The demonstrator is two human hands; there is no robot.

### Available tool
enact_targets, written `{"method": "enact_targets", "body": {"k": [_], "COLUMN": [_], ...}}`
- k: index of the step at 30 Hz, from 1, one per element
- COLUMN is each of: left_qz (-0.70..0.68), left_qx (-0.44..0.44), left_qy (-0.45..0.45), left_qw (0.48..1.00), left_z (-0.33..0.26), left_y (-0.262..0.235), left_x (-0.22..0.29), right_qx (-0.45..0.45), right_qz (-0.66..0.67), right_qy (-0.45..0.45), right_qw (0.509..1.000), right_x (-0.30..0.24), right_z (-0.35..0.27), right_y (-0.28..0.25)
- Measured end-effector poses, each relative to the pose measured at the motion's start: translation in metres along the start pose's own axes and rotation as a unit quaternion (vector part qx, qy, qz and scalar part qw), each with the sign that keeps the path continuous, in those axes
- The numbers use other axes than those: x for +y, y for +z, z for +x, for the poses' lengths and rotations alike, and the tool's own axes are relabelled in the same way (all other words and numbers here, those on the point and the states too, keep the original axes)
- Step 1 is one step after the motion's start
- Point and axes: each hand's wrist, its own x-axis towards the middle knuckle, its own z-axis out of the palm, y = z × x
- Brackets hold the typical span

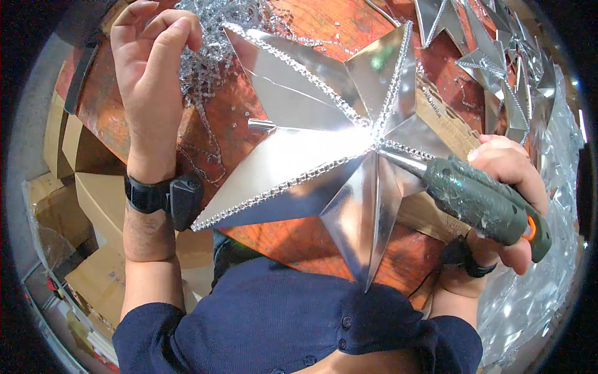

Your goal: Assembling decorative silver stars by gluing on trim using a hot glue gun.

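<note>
A large shiny silver star (299, 156) lies in front of me, with rhinestone chain (286, 182) along the ridges of several points. The ridge of the point toward me is bare. My right hand (507, 171) grips a dark green glue gun (476, 196) with an orange part. Its metal nozzle (405, 162) is at the star's centre, close to the chain there. My left hand (152, 59) is raised at the far left with curled fingers, beside a heap of loose rhinestone chain (215, 59). Whatever its fingertips hold, if anything, does not show.
The reddish-brown worktop (311, 240) carries scattered chain strands. A cardboard piece (430, 215) lies under the star's right side. More silver stars (492, 62) are stacked at the far right, beside clear plastic sheeting (523, 305). Cardboard boxes (99, 206) stand at the left.
</note>
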Motion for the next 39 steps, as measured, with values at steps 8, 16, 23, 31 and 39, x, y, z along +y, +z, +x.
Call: {"method": "enact_targets", "body": {"k": [8, 16, 23, 31, 39], "left_qz": [0.013, 0.01, -0.014, 0.007, -0.005], "left_qx": [-0.008, 0.001, -0.014, 0.013, -0.003], "left_qy": [0.005, 0.006, 0.016, 0.008, 0.008], "left_qw": [1.0, 1.0, 1.0, 1.0, 1.0], "left_z": [0.002, 0.001, 0.002, 0.001, 0.003], "left_y": [-0.001, -0.004, -0.007, -0.004, -0.008], "left_x": [0.0, 0.0, -0.003, -0.001, -0.003], "right_qx": [0.002, 0.003, -0.066, -0.075, 0.021], "right_qz": [0.001, 0.002, 0.077, 0.067, 0.027], "right_qy": [0.002, 0.003, -0.018, -0.068, 0.015], "right_qw": [1.0, 1.0, 0.995, 0.993, 0.999], "right_x": [-0.001, -0.003, 0.005, 0.008, -0.012], "right_z": [0.0, -0.002, -0.001, -0.02, -0.03], "right_y": [-0.001, -0.002, -0.025, -0.027, -0.005]}}
